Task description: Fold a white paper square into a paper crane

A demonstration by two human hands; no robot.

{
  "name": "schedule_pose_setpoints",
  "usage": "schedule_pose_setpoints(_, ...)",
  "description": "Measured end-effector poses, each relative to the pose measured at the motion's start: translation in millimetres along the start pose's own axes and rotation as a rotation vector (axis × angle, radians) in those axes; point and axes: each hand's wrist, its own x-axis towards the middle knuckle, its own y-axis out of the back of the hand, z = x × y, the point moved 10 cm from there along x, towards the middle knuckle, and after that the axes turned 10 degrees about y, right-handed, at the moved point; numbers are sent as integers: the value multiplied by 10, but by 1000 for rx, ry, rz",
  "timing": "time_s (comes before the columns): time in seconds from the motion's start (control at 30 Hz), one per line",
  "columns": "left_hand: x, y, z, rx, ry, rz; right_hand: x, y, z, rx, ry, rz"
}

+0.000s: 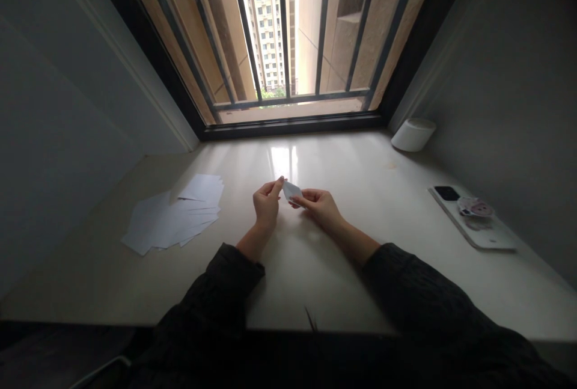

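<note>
A small folded piece of white paper (291,191) is held between my two hands, a little above the pale sill. My left hand (267,201) pinches its upper left corner between thumb and fingertips. On the other side, my right hand (319,205) grips the lower right part, the thumb lying over the paper and the fingers behind it. The fingers hide part of the folds. To the left lies a spread pile of white paper sheets (174,220), apart from both hands.
A phone (471,220) with a round pink grip lies at the right of the glossy sill (311,293). Behind it, a white cylinder (413,134) stands against the right wall. A dark-framed window (293,129) with bars closes the far side.
</note>
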Motion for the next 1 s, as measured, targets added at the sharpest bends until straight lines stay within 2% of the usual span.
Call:
schedule_pose_setpoints(0.27, 71, 92, -12, -20, -1, 61, 14, -21, 25, 16, -2, -20)
schedule_pose_setpoints(0.6, 72, 103, -34, -23, -10, 74, 12, -21, 68, -17, 7, -32)
schedule_pose_setpoints(0.73, 101, 55, -53, -6, 5, 15, -6, -59, -21, -57, 76, -85)
schedule_pose_setpoints(0.8, 105, 13, -31, 38, -11, -29, -14, -38, -94, -109, 124, -72)
schedule_pose_setpoints(0.9, 73, -45, 54, 149, -88, -68, -5, 33, -140, -120, 159, -13)
schedule_pose_setpoints(1.0, 17, -108, 128, 267, -161, -93, 29, 65, -100, -115, 156, -8)
